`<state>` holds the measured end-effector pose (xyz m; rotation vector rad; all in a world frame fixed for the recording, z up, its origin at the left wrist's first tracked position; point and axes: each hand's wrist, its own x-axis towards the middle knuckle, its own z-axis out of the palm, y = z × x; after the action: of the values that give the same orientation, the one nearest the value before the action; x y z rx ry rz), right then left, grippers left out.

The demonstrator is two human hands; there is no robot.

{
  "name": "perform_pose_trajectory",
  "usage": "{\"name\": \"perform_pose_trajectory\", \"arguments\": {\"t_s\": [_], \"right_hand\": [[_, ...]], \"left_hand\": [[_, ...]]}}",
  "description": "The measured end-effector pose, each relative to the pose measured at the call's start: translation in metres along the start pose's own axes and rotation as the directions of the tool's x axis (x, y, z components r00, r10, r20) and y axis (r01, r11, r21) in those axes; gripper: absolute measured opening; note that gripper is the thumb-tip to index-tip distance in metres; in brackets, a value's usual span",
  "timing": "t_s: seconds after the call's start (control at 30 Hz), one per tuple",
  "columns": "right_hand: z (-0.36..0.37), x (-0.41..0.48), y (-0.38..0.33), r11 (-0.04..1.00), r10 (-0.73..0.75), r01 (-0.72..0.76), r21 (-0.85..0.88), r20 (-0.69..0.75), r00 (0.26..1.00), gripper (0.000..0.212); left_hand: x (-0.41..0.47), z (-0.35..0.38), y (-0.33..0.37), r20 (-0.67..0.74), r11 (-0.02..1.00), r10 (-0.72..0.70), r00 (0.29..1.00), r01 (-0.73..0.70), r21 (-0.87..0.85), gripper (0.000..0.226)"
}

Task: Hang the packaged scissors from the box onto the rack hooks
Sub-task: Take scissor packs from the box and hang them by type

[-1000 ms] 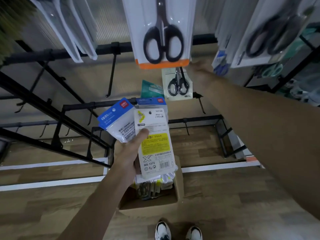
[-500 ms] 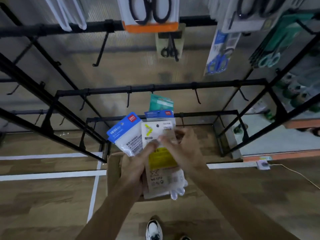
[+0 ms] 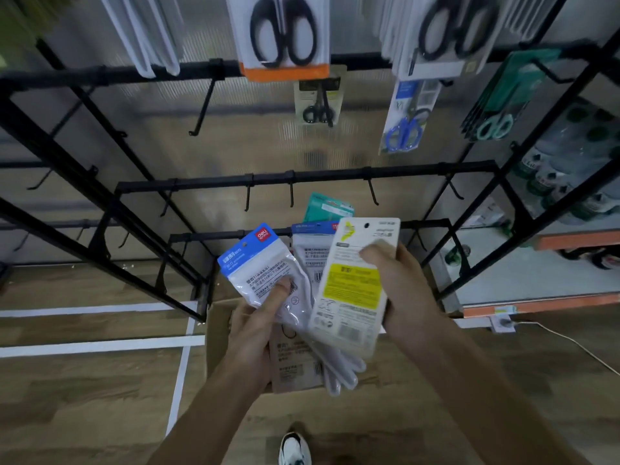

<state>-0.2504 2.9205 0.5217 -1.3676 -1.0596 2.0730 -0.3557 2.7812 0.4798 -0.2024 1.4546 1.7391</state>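
Observation:
My left hand (image 3: pixel 256 325) grips a fanned stack of packaged scissors, with a blue-topped pack (image 3: pixel 256 260) in front. My right hand (image 3: pixel 401 286) holds one white pack with a yellow label (image 3: pixel 357 283), pulled a little to the right of the stack. Under both hands sits the cardboard box (image 3: pixel 218 333) on the floor. The black rack (image 3: pixel 302 177) stands ahead with bare hooks (image 3: pixel 291 196) on its middle bar. Packs hanging higher up include black scissors on an orange card (image 3: pixel 283 35), a small black pair (image 3: pixel 318 102) and a blue pair (image 3: pixel 406 122).
More packs hang at top left (image 3: pixel 144 31) and top right (image 3: pixel 446 35); teal scissors (image 3: pixel 496 105) hang at right. A low shelf (image 3: pixel 536 280) with bottles stands right. A white cable (image 3: pixel 577 347) and white floor lines (image 3: pixel 94 344) cross the wooden floor. My shoe (image 3: pixel 295 448) shows below.
My right hand came down from the hung small black scissors to the stack and has taken the yellow-label pack, lifting it to the right. The view tilted down, then up a little.

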Motion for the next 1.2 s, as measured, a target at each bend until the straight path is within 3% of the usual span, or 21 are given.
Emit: {"name": "perform_pose_trajectory", "arguments": {"t_s": [0.13,0.23,0.27,0.37,0.4,0.47,0.57,0.7,0.83,0.97,1.2], "right_hand": [[-0.010,-0.008,-0.024,0.985,0.030,-0.045,0.166,0.094,0.995,0.028],[-0.007,-0.009,-0.026,0.994,0.006,-0.023,0.106,0.162,0.987,0.032],[-0.005,-0.009,-0.025,0.998,-0.003,-0.006,0.055,0.164,0.986,0.039],[0.001,-0.009,-0.022,0.997,0.041,-0.022,-0.077,0.253,0.967,0.087],[0.001,-0.009,-0.020,0.995,0.066,-0.041,-0.091,0.295,0.953,0.090],[0.002,-0.011,-0.017,0.993,0.059,-0.025,-0.116,0.299,0.952,0.070],[0.001,-0.007,-0.009,0.917,-0.152,0.176,-0.357,0.094,0.984,0.025],[-0.004,0.001,-0.014,0.924,-0.262,0.261,-0.279,0.037,0.964,0.031],[-0.007,0.010,-0.017,0.901,-0.266,0.270,-0.339,0.058,0.962,0.018],[-0.010,0.012,-0.014,0.910,-0.261,0.254,-0.327,0.025,0.965,0.014],[0.002,0.009,-0.017,0.898,-0.306,0.302,-0.320,0.039,0.951,0.012]], "left_hand": [[-0.004,-0.001,0.003,-0.017,1.000,-0.003,1.000,0.003,-0.022,0.060],[-0.008,-0.003,0.004,-0.016,1.000,0.001,1.000,-0.002,-0.017,0.069],[-0.010,-0.003,0.005,-0.004,1.000,-0.002,1.000,0.002,-0.009,0.069],[-0.013,-0.002,0.009,0.037,1.000,0.006,0.999,-0.007,0.014,0.061],[-0.013,-0.001,0.010,0.051,1.000,0.012,0.999,-0.014,0.020,0.057],[-0.013,0.001,0.012,0.077,0.999,0.018,0.997,-0.021,0.032,0.053],[-0.013,0.004,0.015,0.079,0.999,0.022,0.997,-0.025,0.039,0.060],[-0.008,0.004,0.016,0.074,0.999,0.036,0.997,-0.039,0.032,0.059],[-0.002,-0.002,0.013,0.069,0.999,0.035,0.997,-0.036,0.026,0.029],[0.001,-0.008,0.009,0.034,0.999,0.014,0.999,-0.015,0.038,0.035],[0.001,-0.017,0.008,0.026,0.998,0.067,0.997,-0.067,-0.009,0.018]]}}
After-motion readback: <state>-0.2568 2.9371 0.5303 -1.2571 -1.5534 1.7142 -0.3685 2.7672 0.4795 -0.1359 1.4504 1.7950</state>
